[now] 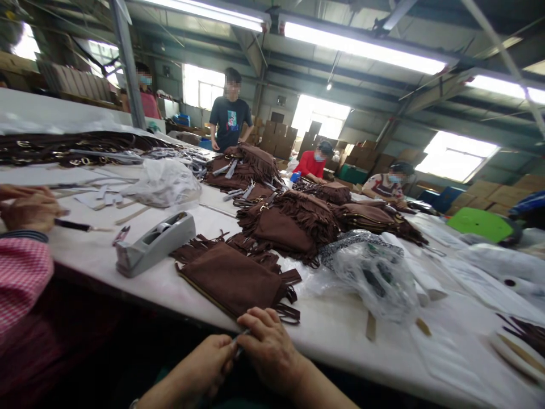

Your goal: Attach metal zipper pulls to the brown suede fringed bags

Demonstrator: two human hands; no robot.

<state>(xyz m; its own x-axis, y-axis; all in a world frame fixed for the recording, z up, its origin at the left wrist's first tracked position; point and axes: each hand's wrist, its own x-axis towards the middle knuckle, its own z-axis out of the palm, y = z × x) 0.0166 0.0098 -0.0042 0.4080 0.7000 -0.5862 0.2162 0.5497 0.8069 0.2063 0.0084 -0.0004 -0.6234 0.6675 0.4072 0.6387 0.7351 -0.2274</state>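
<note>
My left hand point(204, 366) and my right hand point(270, 352) meet at the near edge of the white table point(336, 335). Both are closed around a small, thin greyish item point(240, 336), mostly covered by my fingers, so I cannot make out what it is. Just beyond them lies a flat brown fringed bag point(234, 275) with a zip along its near edge. More brown fringed bags point(285, 227) are heaped behind it, some with grey-wrapped metal clips.
A grey tape dispenser point(157, 244) stands left of the bag. Crumpled clear plastic point(374, 272) lies to the right. At far left, another person's hands point(29, 210) are near a black-handled tool point(73, 225). Several people are across the table.
</note>
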